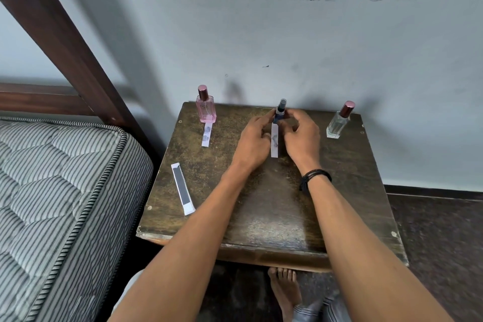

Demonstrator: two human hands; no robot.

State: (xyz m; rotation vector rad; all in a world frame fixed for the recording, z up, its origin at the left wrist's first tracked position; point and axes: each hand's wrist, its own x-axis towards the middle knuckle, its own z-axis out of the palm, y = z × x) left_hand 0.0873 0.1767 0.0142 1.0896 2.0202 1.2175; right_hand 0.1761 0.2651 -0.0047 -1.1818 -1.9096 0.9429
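Against the scuffed grey wall, beside a striped mattress, I see left grip and right grip pinching the blue bottle upright near the worn surface's back edge.

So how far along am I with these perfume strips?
Done, it seems: pink perfume bottle, marked strip before it. In hand: left hand and right hand hold the dark blue spray bottle by a second strip. Left: clear bottle, without a strip; spare strip waits.
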